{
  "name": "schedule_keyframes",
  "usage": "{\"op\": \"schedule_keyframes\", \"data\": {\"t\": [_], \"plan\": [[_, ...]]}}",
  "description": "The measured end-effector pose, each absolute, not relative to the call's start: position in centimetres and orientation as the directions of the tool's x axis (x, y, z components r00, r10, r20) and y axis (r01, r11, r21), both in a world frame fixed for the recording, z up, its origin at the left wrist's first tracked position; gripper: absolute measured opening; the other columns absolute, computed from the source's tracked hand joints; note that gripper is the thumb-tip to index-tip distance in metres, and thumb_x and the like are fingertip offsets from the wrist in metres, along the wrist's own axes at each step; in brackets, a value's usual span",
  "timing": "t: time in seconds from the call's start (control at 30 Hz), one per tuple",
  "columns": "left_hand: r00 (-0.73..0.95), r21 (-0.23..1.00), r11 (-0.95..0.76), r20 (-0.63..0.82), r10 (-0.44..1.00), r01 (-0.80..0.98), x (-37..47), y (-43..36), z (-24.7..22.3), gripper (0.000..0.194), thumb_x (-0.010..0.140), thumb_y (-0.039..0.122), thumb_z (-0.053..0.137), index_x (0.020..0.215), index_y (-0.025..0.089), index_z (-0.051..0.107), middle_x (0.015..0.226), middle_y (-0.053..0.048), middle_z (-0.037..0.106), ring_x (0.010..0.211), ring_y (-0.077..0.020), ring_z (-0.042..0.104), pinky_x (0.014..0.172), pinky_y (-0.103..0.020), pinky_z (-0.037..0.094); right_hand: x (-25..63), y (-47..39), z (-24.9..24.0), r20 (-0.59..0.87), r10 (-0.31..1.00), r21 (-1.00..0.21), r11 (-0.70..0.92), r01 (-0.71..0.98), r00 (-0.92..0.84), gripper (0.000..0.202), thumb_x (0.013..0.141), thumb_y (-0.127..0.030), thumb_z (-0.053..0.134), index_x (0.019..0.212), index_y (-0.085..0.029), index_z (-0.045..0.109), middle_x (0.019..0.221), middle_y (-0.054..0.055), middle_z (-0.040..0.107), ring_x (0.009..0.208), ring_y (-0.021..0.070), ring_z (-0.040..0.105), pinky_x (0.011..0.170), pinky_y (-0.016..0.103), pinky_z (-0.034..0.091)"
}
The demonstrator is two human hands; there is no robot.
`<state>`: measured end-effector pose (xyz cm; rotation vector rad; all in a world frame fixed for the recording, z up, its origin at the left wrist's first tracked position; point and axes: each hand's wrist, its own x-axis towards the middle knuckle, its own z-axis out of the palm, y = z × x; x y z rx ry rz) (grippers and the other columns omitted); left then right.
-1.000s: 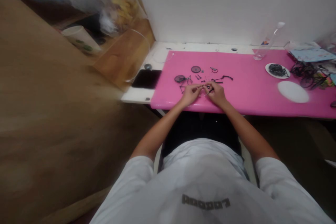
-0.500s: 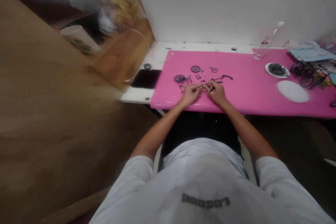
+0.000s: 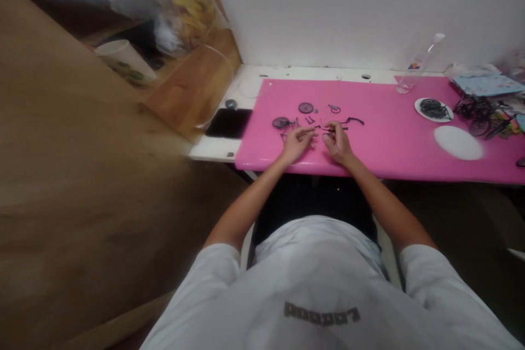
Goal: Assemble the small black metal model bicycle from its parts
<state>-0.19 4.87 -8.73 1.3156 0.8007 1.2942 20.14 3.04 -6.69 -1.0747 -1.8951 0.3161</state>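
My left hand (image 3: 298,145) is low over the pink mat with thumb and forefinger drawn together; whatever they pinch is too small to make out. A short gap to its right, my right hand (image 3: 338,145) pinches a thin dark piece (image 3: 327,130) that points toward the left hand. Beyond the left hand lies a miniature bicycle wheel (image 3: 281,122) joined to a thin dark frame, partly hidden by the fingers. Several loose small parts (image 3: 309,120) lie ahead of the hands, with a separate wheel (image 3: 305,108), a looped part (image 3: 334,109) and a curved dark part (image 3: 355,120).
A pink mat (image 3: 394,147) covers most of the white table. To the right are a white plate of black parts (image 3: 433,110), a white disc (image 3: 458,142), a heap of dark miniature bicycles (image 3: 478,115) and a clear bottle (image 3: 418,65). A black flat object (image 3: 228,123) lies left.
My hands, together half a second ago, have come apart a little. The right one has turned and shows the thin dark piece at its fingertips. Parts on the mat stay put.
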Motion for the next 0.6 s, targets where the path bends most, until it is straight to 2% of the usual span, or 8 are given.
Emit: {"op": "schedule_keyframes", "data": {"t": [0.07,0.17,0.33,0.6], "plan": [[0.171,0.956,-0.188,0.229,0.958,-0.227,-0.2,4.8,-8.5,0.046,0.094,0.046,0.087,0.121,0.010,0.075,0.113,-0.018,0.084,0.071,-0.0155,0.079,0.069,-0.030,0.068,20.1,3.4,-7.0,0.597,0.793,-0.657,0.568,0.495,-0.118,0.040,0.115,-0.062,0.036,0.123,-0.027,0.055,0.102,0.006,0.066,0.089,0.0246,0.065,0.083,0.041,0.055],[0.155,0.954,-0.178,0.219,0.963,-0.243,-0.1,4.7,-8.2,0.041,0.095,0.042,0.087,0.118,0.010,0.075,0.110,-0.017,0.085,0.071,-0.0146,0.079,0.068,-0.029,0.068,20.0,4.0,-7.3,0.576,0.815,-0.697,0.529,0.484,-0.061,0.041,0.113,-0.067,0.040,0.113,-0.028,0.056,0.102,0.006,0.065,0.090,0.0248,0.063,0.086,0.044,0.056],[0.147,0.956,-0.164,0.203,0.968,-0.241,-0.1,4.5,-7.7,0.032,0.097,0.034,0.085,0.115,0.010,0.074,0.107,-0.015,0.085,0.066,-0.0126,0.076,0.065,-0.028,0.066,19.8,4.1,-7.1,0.609,0.790,-0.668,0.557,0.494,-0.067,0.035,0.111,-0.062,0.053,0.109,-0.028,0.063,0.112,0.010,0.064,0.099,0.0271,0.066,0.089,0.045,0.060],[0.151,0.963,-0.125,0.163,0.975,-0.238,0.0,4.5,-7.6,0.032,0.096,0.034,0.085,0.114,0.010,0.073,0.103,-0.014,0.085,0.064,-0.0121,0.075,0.065,-0.027,0.065,19.7,3.6,-6.5,0.606,0.790,-0.642,0.556,0.528,-0.095,0.028,0.111,-0.052,0.057,0.110,-0.027,0.068,0.113,0.011,0.066,0.101,0.0279,0.066,0.092,0.046,0.061]]}}
